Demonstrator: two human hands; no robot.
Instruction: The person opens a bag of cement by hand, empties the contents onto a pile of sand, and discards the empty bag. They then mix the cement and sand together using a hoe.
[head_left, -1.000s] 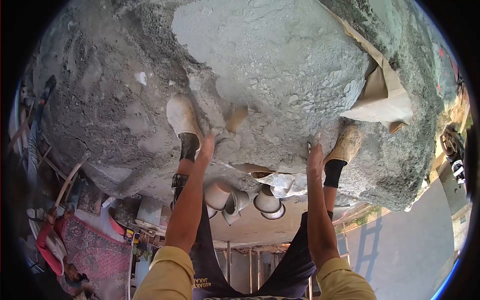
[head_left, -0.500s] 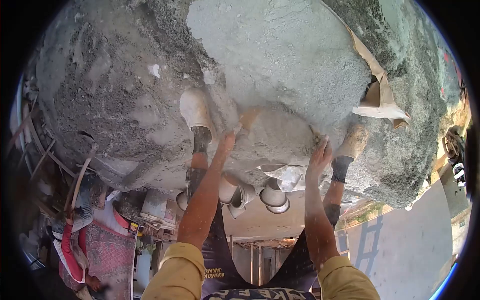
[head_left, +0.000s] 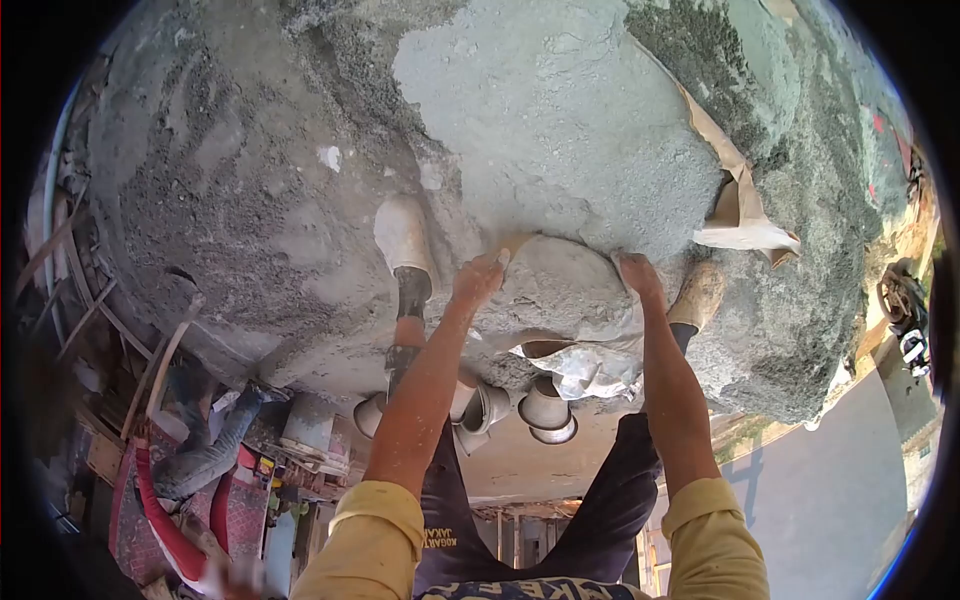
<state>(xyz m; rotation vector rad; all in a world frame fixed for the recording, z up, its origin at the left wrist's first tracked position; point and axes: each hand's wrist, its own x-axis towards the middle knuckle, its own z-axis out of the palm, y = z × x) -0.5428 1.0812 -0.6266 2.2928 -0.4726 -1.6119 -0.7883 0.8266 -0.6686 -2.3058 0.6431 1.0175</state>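
My left hand [head_left: 480, 278] is closed on the left edge of a dust-covered paper bag [head_left: 565, 283]. A tan strip of paper shows just beside its fingers. The bag's right edge is pinched in my right hand [head_left: 638, 272]. Pale grey powder [head_left: 560, 130] lies spread directly beyond the bag. The hands are between my two dusty shoes [head_left: 403, 235], with one shoe outside each hand.
Torn brown paper [head_left: 738, 200] sticks up at the powder's right edge. Several buckets [head_left: 545, 405] stand below the mound [head_left: 250, 220]. Crumpled whitish sheeting [head_left: 590, 370] lies near them. Another person [head_left: 190, 530] in red sleeves is at lower left, near wooden poles [head_left: 170, 350]. A motorbike [head_left: 905, 310] is far right.
My right hand has moved up and left, and my left hand slightly right. The crumpled sheeting shows more. The other person's body and arms have shifted.
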